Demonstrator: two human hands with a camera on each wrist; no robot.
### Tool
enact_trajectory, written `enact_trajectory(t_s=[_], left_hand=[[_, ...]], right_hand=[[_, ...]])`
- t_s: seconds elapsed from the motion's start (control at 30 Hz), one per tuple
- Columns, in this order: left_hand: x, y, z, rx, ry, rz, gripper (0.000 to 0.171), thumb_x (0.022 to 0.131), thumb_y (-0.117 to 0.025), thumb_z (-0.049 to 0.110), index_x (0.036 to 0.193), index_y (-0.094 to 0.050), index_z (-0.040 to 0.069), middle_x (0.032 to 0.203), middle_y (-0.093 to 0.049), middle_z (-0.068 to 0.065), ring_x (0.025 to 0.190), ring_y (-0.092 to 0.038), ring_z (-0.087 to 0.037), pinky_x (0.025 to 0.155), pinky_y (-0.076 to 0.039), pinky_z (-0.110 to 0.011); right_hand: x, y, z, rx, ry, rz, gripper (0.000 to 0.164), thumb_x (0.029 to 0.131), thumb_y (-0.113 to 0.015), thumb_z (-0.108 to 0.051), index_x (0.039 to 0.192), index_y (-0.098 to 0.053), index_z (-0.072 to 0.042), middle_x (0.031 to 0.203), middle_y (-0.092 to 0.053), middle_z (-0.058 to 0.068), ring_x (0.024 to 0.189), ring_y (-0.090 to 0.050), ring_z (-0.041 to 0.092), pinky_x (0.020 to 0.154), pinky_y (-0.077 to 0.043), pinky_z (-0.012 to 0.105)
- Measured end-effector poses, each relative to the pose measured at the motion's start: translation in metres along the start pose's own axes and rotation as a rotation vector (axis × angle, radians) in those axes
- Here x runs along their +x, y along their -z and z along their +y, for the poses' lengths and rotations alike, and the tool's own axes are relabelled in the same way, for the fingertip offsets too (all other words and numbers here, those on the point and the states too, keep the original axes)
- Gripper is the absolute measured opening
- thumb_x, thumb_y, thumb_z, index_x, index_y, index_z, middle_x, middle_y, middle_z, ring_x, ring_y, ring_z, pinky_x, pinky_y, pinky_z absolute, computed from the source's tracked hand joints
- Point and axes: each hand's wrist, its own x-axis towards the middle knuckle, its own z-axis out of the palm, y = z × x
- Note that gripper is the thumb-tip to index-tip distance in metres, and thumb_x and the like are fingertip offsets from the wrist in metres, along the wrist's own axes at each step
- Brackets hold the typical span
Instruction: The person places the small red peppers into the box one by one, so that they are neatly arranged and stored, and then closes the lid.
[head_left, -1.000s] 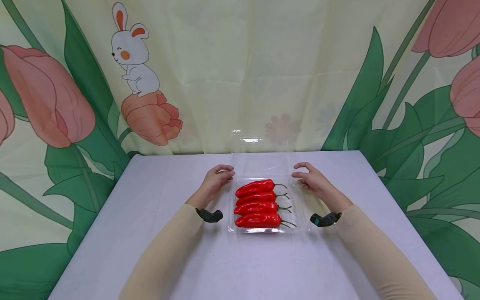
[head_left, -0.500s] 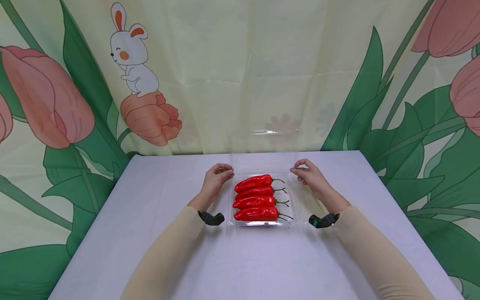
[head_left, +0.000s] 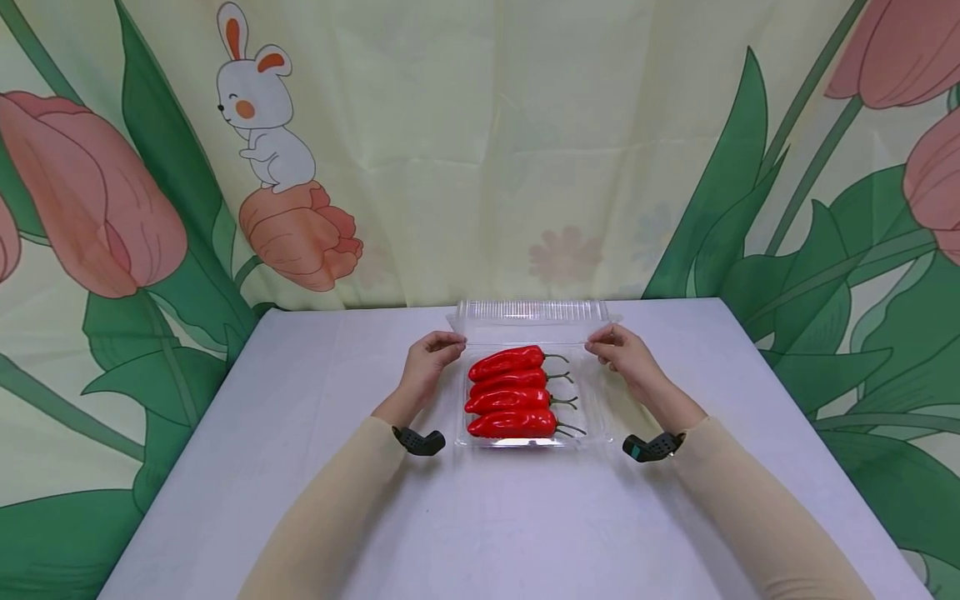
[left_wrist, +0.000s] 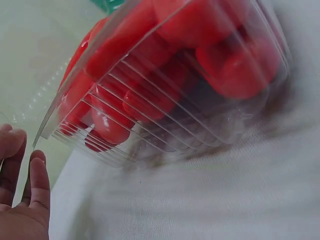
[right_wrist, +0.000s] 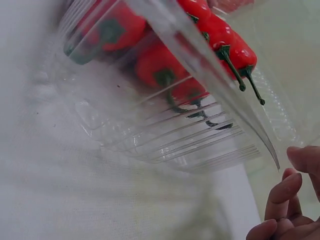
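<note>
A clear plastic clamshell box (head_left: 517, 444) stands on the table, a row of red peppers (head_left: 513, 401) lying in its base with stems to the right. Its ridged lid (head_left: 532, 311) stands raised at the back. My left hand (head_left: 429, 360) pinches the box's back left corner; the left wrist view has thumb and fingers of the left hand (left_wrist: 22, 195) at either side of the rim tip. My right hand (head_left: 628, 358) pinches at the back right corner, with the rim tip right by the right hand's fingers (right_wrist: 287, 189) in the right wrist view.
A white cloth covers the table (head_left: 510, 533). Close behind its far edge hangs a curtain (head_left: 420, 208) printed with tulips and a rabbit. Black wrist bands (head_left: 420, 442) sit on both wrists.
The lid's top has come down between the hands, its ridged wall now showing. Box and peppers have shifted slightly away from me. Both hands have closed in on the back corners.
</note>
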Motion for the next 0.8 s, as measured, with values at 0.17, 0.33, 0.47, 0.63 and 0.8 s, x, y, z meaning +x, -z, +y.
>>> enact_trajectory(t_s=[0.17,0.33,0.47,0.63,0.8], left_hand=[[-0.002,0.001,-0.001,0.017,0.014,0.012,0.012,0.096,-0.067,0.005,0.107,-0.072,0.004,0.11,-0.071,-0.008,0.107,-0.062,-0.026,0.101,-0.055,-0.037],[-0.005,0.004,-0.003,0.054,0.032,-0.017,0.015,0.096,-0.065,0.006,0.109,-0.072,0.006,0.119,-0.071,-0.009,0.111,-0.06,-0.021,0.105,-0.053,-0.04],[-0.007,0.008,-0.002,0.058,0.05,-0.06,0.019,0.099,-0.061,0.009,0.115,-0.071,0.005,0.127,-0.07,-0.01,0.118,-0.061,-0.023,0.107,-0.052,-0.041],[-0.007,0.013,0.0,0.029,0.092,-0.133,0.027,0.103,-0.059,0.013,0.125,-0.069,0.002,0.135,-0.068,-0.013,0.123,-0.062,-0.024,0.109,-0.051,-0.042],[-0.009,0.017,0.003,0.079,0.119,-0.188,0.032,0.1,-0.065,0.016,0.13,-0.068,0.005,0.138,-0.064,-0.012,0.12,-0.063,-0.023,0.105,-0.054,-0.038]], right_hand=[[-0.002,0.002,0.004,-0.007,-0.006,0.011,0.015,0.105,-0.057,-0.012,0.115,-0.06,-0.002,0.104,-0.059,0.002,0.092,-0.051,0.019,0.075,-0.044,0.027],[-0.005,0.003,0.009,-0.017,-0.01,-0.002,0.022,0.105,-0.055,-0.012,0.122,-0.06,0.002,0.1,-0.059,-0.002,0.087,-0.051,0.017,0.071,-0.043,0.026],[-0.007,0.003,0.011,-0.013,-0.009,-0.019,0.021,0.106,-0.055,-0.014,0.12,-0.06,0.0,0.099,-0.059,-0.005,0.085,-0.053,0.016,0.072,-0.044,0.027],[-0.009,0.006,0.012,0.025,-0.031,-0.05,0.024,0.107,-0.048,-0.016,0.121,-0.06,0.0,0.113,-0.057,0.001,0.081,-0.055,0.013,0.072,-0.043,0.026],[-0.014,0.011,0.015,0.01,-0.027,-0.109,0.033,0.106,-0.054,-0.022,0.13,-0.056,0.0,0.117,-0.058,0.002,0.085,-0.056,0.014,0.072,-0.043,0.027]])
